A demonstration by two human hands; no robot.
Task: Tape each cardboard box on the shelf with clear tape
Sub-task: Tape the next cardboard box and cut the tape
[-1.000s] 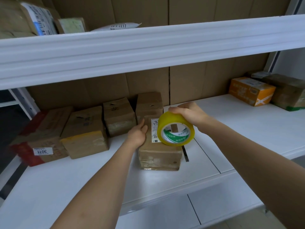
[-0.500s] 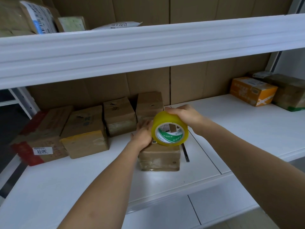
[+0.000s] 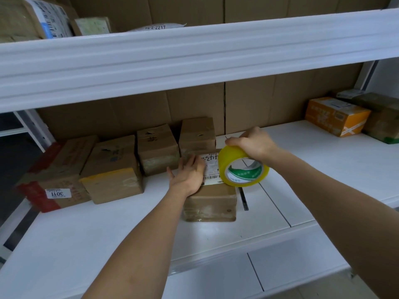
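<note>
A brown cardboard box [image 3: 212,201] with a white shipping label sits on the white shelf [image 3: 108,238], pulled forward from a row of boxes. My left hand [image 3: 188,172] lies flat on the box's top left, fingers spread. My right hand [image 3: 251,144] grips a yellow-tinted roll of clear tape [image 3: 243,169] from above, held just over the box's right top edge. Behind stand several more cardboard boxes: a small one [image 3: 197,134], another [image 3: 156,147], a larger one [image 3: 112,169] with a yellow edge, and a red-taped one [image 3: 54,180].
An upper white shelf beam [image 3: 194,52] overhangs close above the boxes. An orange box [image 3: 336,115] and a dark box [image 3: 384,117] stand at the far right. Cardboard sheets line the back wall. A dark slot [image 3: 244,199] runs in the shelf beside the box.
My right hand has carried the tape roll from over the box's middle toward its right side. My left hand has flattened on the box top with fingers spread.
</note>
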